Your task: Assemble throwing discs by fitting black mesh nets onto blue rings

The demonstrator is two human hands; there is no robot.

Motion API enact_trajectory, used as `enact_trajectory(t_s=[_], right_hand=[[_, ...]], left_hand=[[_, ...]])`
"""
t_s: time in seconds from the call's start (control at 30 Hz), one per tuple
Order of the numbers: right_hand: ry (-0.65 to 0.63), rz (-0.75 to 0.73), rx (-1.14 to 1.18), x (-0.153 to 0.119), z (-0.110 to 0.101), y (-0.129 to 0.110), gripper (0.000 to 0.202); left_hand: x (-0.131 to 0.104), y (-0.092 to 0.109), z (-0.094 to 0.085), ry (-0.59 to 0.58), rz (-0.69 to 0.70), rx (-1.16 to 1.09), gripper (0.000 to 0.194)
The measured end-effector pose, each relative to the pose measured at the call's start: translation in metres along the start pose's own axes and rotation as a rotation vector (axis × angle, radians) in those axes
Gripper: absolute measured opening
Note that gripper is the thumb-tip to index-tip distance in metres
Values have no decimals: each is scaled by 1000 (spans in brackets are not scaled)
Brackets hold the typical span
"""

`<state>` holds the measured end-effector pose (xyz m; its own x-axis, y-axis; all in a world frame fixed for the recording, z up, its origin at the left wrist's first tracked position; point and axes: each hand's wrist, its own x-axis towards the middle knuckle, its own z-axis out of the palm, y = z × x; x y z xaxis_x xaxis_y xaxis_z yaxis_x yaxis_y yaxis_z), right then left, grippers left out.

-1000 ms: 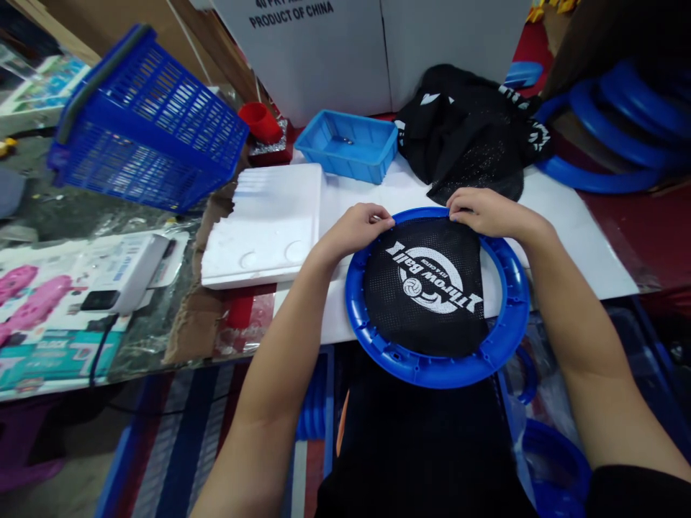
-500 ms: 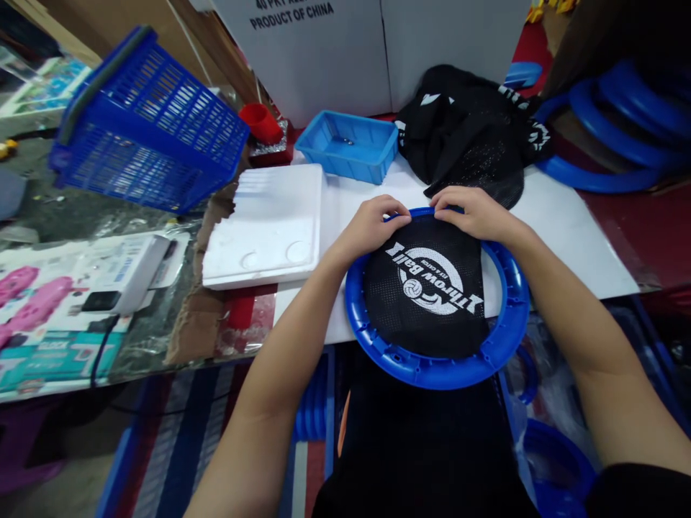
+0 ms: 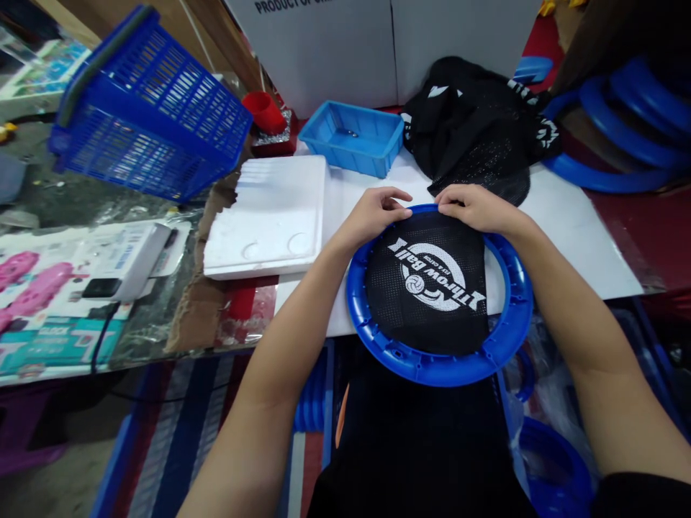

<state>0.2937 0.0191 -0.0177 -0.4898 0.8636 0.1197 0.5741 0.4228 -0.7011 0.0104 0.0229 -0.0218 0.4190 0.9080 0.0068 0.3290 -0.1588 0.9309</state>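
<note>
A blue plastic ring is in front of me at the table's near edge, its open channel facing up with small pegs inside. Black mesh fabric printed with a white "Throw Ball" logo covers most of its opening; a gap shows at the right. At the ring's far side, my left hand has its index finger raised apart from the thumb, and the thumb tip touches the rim by the mesh edge. Just to the right, my right hand pinches the mesh edge against the ring.
Behind the ring lie a light blue tray with small metal pieces and a pile of black mesh pieces. White foam and a blue basket are left, near a red cup. More blue rings are stacked right.
My left index finger has lifted away from the thumb and the rim. My right hand stays at the far rim, its fingers slightly shifted. The view has tilted a little.
</note>
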Motion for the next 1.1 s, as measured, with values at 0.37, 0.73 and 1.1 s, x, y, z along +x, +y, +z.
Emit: enact_trajectory(t_s=[0.37,0.73,1.1], right_hand=[[-11,10,-76,4,0,-3,21],[-33,-16,-85,3,-3,-1,22],[5,-75,-179,6,8,-3,23]], left_hand=[[1,2,-2,-15,9,81,23],[-1,3,4,14,93,185,16],[-5,10,5,-1,168,284,16]])
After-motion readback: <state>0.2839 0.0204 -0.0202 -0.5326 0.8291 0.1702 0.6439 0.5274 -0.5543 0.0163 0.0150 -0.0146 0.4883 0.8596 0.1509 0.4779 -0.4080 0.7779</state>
